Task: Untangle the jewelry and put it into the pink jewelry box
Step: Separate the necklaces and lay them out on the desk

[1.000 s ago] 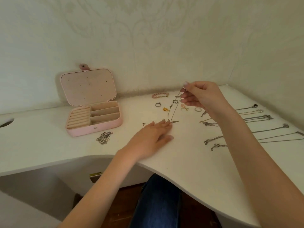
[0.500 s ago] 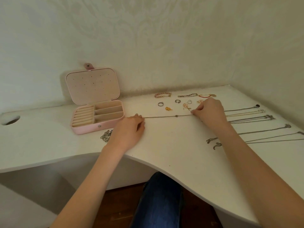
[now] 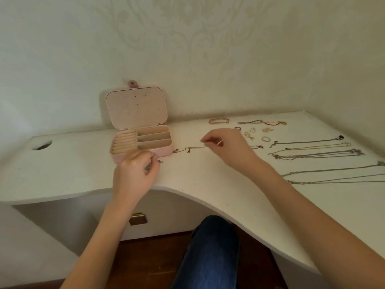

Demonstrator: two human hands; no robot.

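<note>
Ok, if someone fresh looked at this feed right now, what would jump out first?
Probably the open pink jewelry box standing at the back left of the white desk, its compartments looking empty. Next, the necklaces laid out in straight rows on the right. Between them, the left hand fingers a silver tangle while the right hand pinches a thin chain.

Left hand (image 3: 133, 174) blurred, hides silver chain clump (image 3: 148, 168).
</note>
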